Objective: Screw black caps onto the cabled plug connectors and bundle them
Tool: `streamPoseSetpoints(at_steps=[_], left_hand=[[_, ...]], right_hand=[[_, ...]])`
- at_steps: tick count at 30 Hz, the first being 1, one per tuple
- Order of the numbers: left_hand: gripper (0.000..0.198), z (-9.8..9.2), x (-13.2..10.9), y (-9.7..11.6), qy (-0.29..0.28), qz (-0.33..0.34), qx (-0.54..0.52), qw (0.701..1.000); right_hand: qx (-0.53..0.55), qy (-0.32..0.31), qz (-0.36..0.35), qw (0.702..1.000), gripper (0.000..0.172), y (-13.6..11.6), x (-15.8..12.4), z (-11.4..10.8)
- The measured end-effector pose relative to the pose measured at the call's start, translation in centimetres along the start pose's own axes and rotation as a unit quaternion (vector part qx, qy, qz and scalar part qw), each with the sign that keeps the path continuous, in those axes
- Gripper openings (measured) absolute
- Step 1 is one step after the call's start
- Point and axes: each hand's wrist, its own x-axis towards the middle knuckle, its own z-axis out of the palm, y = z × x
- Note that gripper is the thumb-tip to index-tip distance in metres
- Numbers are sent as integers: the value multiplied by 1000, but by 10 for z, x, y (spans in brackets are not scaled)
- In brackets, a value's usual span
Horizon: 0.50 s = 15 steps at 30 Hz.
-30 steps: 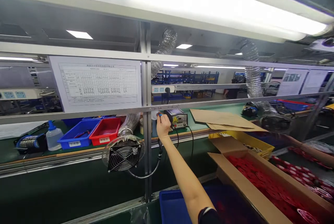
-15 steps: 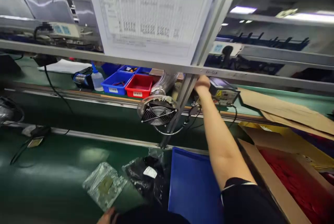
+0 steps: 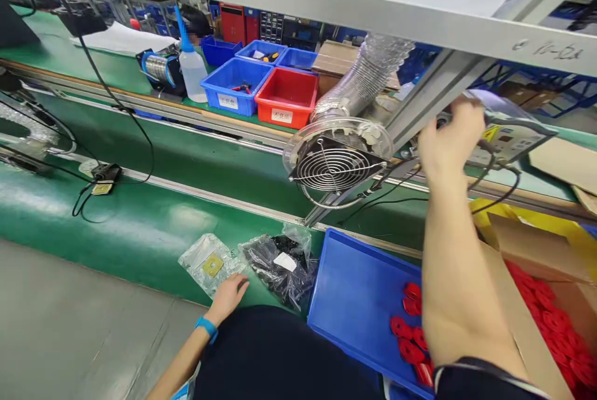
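Note:
My right hand (image 3: 451,139) reaches up to the shelf, beside the metal post and in front of a grey control box (image 3: 506,139) with cables. Its fingers are curled round something dark that they mostly hide. Low in the view, my left hand (image 3: 228,294) rests at the bench edge with loosely stretched fingers and nothing in them. It lies close to a clear plastic bag (image 3: 198,261) that has a yellowish square piece (image 3: 212,265) in it. A bag of black parts (image 3: 268,263) with a white label lies just right of that hand.
A blue tray (image 3: 354,300) holds several red parts (image 3: 410,350); more fill a cardboard box (image 3: 497,275) at right. A fan (image 3: 333,167) on a foil duct (image 3: 368,76) hangs by the post. Bins, red (image 3: 286,98) and blue (image 3: 233,86), and a squeeze bottle (image 3: 192,70) line the shelf.
The view has tilted down and come closer to the shelf. My left hand has come fully into view by the bags. My right hand stays at the control box.

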Motion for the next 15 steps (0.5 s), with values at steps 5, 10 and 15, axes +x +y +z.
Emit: streamPoseSetpoints(at_steps=[5, 10, 15], left_hand=[[30, 1, 71, 30, 18, 60, -16, 998], [30, 3, 147, 34, 12, 45, 15, 999], [38, 13, 183, 39, -13, 24, 42, 999]], right_hand=[[-70, 18, -12, 997, 29, 22, -224, 35], [-78, -241, 62, 965, 47, 57, -362, 109], [-114, -349, 167, 915, 71, 81, -395, 130]])
